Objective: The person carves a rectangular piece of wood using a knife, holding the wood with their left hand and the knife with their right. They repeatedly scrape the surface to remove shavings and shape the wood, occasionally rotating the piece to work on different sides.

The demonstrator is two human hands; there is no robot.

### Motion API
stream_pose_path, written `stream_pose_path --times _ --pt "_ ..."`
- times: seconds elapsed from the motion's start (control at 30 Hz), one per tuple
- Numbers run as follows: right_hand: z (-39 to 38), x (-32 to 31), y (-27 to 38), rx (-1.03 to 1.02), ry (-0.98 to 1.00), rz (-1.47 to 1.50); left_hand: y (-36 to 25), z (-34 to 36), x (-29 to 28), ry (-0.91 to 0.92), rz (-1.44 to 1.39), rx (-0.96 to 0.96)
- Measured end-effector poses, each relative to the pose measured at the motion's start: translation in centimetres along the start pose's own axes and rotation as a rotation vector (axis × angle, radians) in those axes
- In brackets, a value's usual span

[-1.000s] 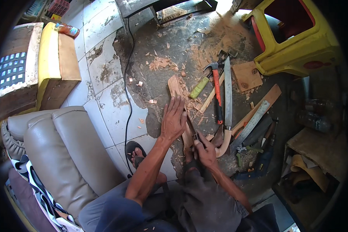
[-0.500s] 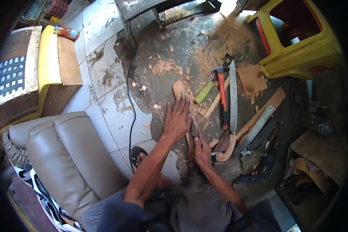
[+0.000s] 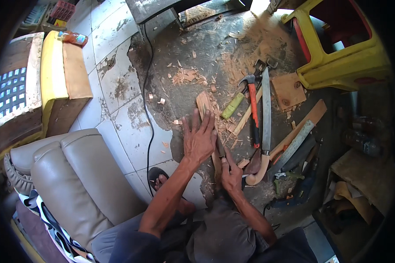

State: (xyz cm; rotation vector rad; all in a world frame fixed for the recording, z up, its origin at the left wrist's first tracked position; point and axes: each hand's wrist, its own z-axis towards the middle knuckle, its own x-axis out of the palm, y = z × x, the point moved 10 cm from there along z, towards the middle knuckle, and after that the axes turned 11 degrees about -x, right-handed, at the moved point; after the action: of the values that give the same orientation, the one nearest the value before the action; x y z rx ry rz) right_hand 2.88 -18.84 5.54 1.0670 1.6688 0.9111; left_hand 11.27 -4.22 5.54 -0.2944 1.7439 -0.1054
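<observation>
A long, narrow piece of wood (image 3: 202, 100) lies on the floor in front of me, pointing away. My left hand (image 3: 199, 139) rests flat over it, fingers stretched out and slightly apart. Fingers of my right hand (image 3: 231, 174) are wrapped round the near end of a narrow grey metal tool (image 3: 220, 150), which looks like a file. It runs along the wood towards my left hand, whose palm and fingers hide part of it. Right of the wood lie a green-yellow handle (image 3: 232, 105), a hammer (image 3: 252, 109) with an orange and black handle, and a long curved blade (image 3: 266, 111) with a wooden grip.
Wood shavings (image 3: 188, 76) and sawdust litter the floor. A black cable (image 3: 147, 114) runs along the left. Further right are a square wooden block (image 3: 288, 91), a wooden strip (image 3: 307, 120), a power drill (image 3: 300, 188) and a yellow plastic frame (image 3: 338, 61). A beige cushioned seat (image 3: 85, 175) stands at left.
My left hand has slid slightly back and left, its fingers a little more spread. My right hand keeps its grip on the tool, almost in place. The view has shifted slightly.
</observation>
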Motion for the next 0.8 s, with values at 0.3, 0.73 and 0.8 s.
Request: stream_pose_path --times 0.3,0.73,0.8 --pt "-0.1 -0.2 -0.5 -0.075 -0.016 -0.050 0.3 -0.1 1.6 0.057 -0.068 -0.014" --pt "1.1 -0.1 -0.8 0.047 0.036 -0.055 4.8 2.5 1.0 -0.164 -0.383 -0.590" --pt "0.9 0.1 -1.5 0.070 0.042 -0.066 4.6 3.2 1.2 -0.182 -0.339 -0.559"
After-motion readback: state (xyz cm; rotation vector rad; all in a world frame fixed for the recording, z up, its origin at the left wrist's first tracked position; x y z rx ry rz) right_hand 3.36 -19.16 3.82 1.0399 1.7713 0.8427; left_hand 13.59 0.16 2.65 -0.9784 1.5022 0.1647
